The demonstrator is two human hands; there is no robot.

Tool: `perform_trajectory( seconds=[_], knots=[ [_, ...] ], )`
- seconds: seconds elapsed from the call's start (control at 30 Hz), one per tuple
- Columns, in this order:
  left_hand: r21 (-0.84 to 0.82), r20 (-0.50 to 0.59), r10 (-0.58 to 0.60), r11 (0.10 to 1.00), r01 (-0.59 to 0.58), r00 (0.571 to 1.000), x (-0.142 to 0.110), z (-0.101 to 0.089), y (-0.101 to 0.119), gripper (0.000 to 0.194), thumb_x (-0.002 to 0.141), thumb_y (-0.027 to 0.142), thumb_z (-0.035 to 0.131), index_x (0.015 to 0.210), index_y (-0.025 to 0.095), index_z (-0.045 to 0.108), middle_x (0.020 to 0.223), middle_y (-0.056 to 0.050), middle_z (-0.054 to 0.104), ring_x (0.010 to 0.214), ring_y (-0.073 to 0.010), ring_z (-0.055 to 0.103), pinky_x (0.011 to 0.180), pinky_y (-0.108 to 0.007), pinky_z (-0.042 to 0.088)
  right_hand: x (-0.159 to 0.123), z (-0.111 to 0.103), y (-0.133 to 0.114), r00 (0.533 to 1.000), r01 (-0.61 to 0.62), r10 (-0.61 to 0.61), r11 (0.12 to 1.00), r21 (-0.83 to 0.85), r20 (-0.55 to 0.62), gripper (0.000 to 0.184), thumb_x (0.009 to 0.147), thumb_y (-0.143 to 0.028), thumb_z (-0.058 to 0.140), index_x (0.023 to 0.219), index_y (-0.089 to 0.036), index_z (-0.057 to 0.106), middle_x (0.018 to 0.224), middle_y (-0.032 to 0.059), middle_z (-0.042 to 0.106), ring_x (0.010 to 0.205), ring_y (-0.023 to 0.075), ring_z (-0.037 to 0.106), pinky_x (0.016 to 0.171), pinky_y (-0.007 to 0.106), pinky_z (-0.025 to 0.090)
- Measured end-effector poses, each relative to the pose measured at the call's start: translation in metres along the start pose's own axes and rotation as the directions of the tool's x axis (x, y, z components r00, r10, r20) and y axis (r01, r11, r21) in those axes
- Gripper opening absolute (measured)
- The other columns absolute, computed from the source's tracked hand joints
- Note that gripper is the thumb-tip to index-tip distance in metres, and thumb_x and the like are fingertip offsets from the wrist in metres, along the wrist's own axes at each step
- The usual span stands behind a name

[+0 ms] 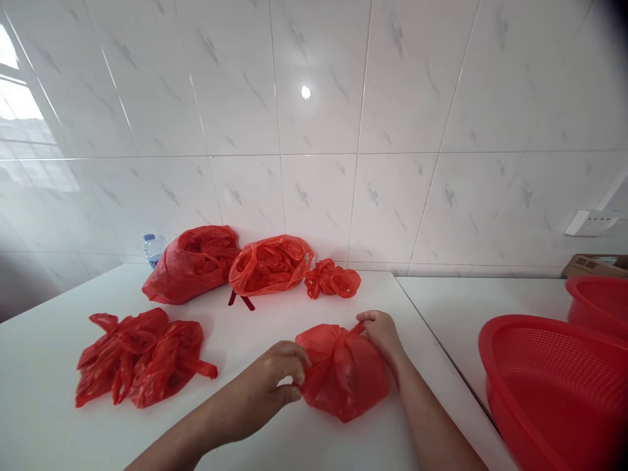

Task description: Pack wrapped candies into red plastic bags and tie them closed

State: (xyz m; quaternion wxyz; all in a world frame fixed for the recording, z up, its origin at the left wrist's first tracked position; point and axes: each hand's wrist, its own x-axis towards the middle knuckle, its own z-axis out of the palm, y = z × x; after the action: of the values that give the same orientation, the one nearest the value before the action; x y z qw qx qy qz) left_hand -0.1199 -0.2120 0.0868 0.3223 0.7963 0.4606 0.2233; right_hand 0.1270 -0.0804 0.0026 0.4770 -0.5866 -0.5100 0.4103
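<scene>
Fingers (290, 351) of our left hand (252, 389) and right hand (385, 335) pinch, nearly closed, red bag (360, 376) before us on white table (250, 337); crumpled bags (147, 363) left, stuffed bags (184, 275) behind, red baskets (495, 327) right.

Low in the middle, we have a bag (343, 386) on the table (260, 333), between our left hand (267, 387) and right hand (383, 335). A bag pile (150, 363) lies lower left. Behind, a bag row (272, 267) sits by the wall (318, 196), a bottle (153, 248) at its left end. Baskets (505, 330) stand lower right.
</scene>
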Motion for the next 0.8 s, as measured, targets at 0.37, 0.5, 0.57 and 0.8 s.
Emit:
perform_trajectory(
  seconds=[0.37, 0.5, 0.57, 0.8],
  knots=[
    [0.198, -0.080, 0.117, 0.975, -0.099, 0.990, 0.044, 0.035, -0.002, 0.101, 0.058, 0.053, 0.074, 0.142, 0.037, 0.020, 0.153, -0.005, 0.007, 0.138, -0.0366, 0.007, 0.105, -0.054, 0.026, 0.004, -0.007, 0.024, 1.000, -0.010, 0.007, 0.993, 0.115, 0.026, 0.038, 0.072, -0.046, 0.055, 0.093, -0.016, 0.061, 0.081, 0.0050, 0.064, 0.074, 0.0173, 0.060, 0.065, 0.027, 0.049],
    [0.426, 0.032, 0.098, 0.899, -0.102, 0.995, 0.067, 0.064, -0.016, 0.108, 0.051, 0.052, 0.076, 0.141, 0.040, 0.017, 0.153, -0.008, 0.002, 0.132, -0.0456, 0.017, 0.092, -0.062, 0.036, 0.002, -0.009, 0.024, 0.995, 0.014, -0.016, 1.000, 0.022, 0.095, 0.038, 0.071, -0.046, 0.056, 0.095, -0.018, 0.062, 0.085, 0.0052, 0.067, 0.075, 0.0191, 0.062, 0.067, 0.028, 0.048],
    [0.517, 0.019, 0.112, 0.849, -0.106, 0.994, 0.068, 0.071, -0.025, 0.082, 0.061, 0.047, 0.070, 0.134, 0.039, 0.034, 0.149, -0.007, 0.017, 0.123, -0.0411, 0.036, 0.088, -0.058, 0.041, 0.001, -0.009, 0.023, 0.996, -0.017, 0.019, 1.000, -0.025, 0.088, 0.039, 0.071, -0.046, 0.056, 0.098, -0.019, 0.062, 0.087, 0.0056, 0.067, 0.078, 0.0205, 0.063, 0.068, 0.029, 0.048],
    [0.543, -0.089, 0.088, 0.839, -0.026, 0.992, 0.046, 0.058, -0.047, 0.011, 0.073, 0.021, 0.054, 0.083, 0.021, 0.059, 0.086, -0.003, 0.057, 0.073, -0.0170, 0.056, 0.066, -0.028, 0.047, 0.000, -0.003, 0.021, 0.997, 0.019, -0.008, 0.989, -0.145, 0.073, 0.034, 0.073, -0.040, 0.051, 0.098, -0.020, 0.061, 0.099, 0.0056, 0.066, 0.079, 0.0193, 0.064, 0.071, 0.029, 0.048]
  ],
)
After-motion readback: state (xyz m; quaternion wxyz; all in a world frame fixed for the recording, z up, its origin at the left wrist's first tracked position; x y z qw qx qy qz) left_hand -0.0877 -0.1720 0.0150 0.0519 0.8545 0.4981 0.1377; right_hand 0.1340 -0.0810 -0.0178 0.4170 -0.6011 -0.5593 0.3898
